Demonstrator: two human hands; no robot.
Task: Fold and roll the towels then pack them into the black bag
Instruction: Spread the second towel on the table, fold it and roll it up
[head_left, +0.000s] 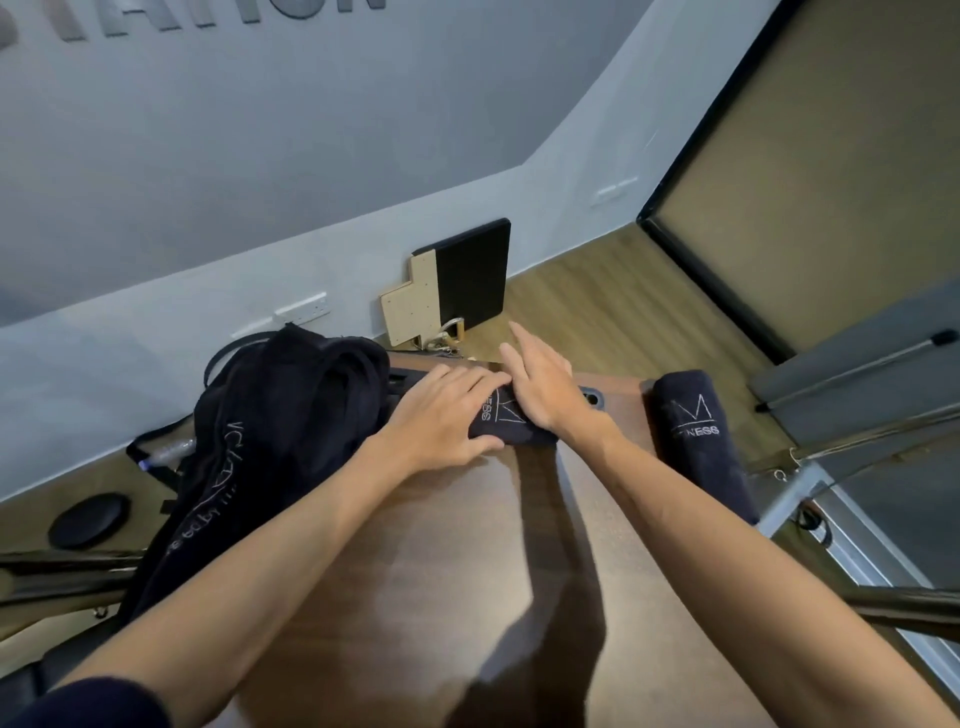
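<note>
Dark rolled towel (511, 423) lying on the wooden tabletop (441, 545) just right of the black bag (270, 415), left hand (441, 415) curled round its near-left end with the thumb underneath, right hand (540, 384) flat on top with fingers straight and slightly spread. Second rolled towel (701, 441) parked well right of the bag at the table edge. Soft, light, springy terry, likely to unroll if released; best gripped round the middle with the loose edge tucked underneath.
</note>
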